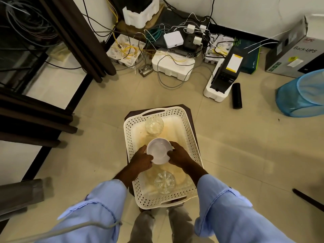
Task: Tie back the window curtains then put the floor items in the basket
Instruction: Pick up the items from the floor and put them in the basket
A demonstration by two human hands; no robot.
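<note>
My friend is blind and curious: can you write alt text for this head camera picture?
Seen from above, a person's left hand and right hand hold a white bowl over a white perforated basket containing two clear glass items. Around it, tiled floor, tangled cables and a blue mesh bin.

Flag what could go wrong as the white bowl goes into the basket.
1. The bowl, held by the left hand and right hand, could knock the near glass or the far glass in the basket.
2. The basket overhangs the dark stool beneath, so a hard set-down might tip it.
</note>
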